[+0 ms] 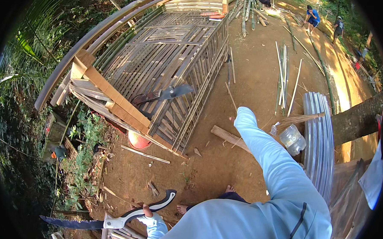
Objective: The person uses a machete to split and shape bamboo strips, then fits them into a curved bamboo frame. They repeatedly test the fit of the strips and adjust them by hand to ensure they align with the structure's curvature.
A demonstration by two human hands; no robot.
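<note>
My left hand (147,210), low in the view, is closed around the black-and-white handle of a curved pruning saw (73,223). The saw's dark toothed blade points left, above a bundle of split bamboo (124,238). My right arm in a light blue sleeve reaches forward over the bare earth. Only a little of my right hand (231,118) shows past the cuff, and its fingers are mostly hidden. A thin stick (231,96) runs up to that cuff; whether the hand holds it I cannot tell. A machete (173,92) lies on the slatted bamboo frame (160,54).
A wooden plank (229,138) lies below my right forearm. Corrugated sheets (316,142), a clear plastic jug (293,140) and a tree trunk (358,118) stand at right. Bamboo poles (283,78) lie farther off, near a person in blue (312,18). A red bucket (138,140) sits under the frame.
</note>
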